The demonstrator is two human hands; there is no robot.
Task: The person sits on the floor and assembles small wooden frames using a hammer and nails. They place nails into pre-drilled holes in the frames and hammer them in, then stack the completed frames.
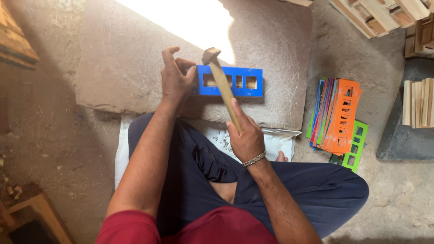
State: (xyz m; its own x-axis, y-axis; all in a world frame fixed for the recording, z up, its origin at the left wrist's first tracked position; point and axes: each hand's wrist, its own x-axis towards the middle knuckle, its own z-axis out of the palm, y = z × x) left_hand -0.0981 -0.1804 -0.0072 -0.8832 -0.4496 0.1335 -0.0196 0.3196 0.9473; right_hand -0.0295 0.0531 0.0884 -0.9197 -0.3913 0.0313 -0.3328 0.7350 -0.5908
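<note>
Hammer over blue frame

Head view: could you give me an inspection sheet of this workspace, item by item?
Surface: flat grey stone slab on a dusty floor, part in bright sunlight.
Job's things: blue panel with cut-out windows on the slab; wooden-handled hammer raised above it.
Clutter: small nails on a white sheet across the lap; stack of coloured cut-out panels; wooden slats.
Hands: left hand at the panel's left end; right hand gripping the hammer handle.
Cables: nothing seen.
Surroundings: slatted wooden crates top right, wooden frame bottom left.
</note>
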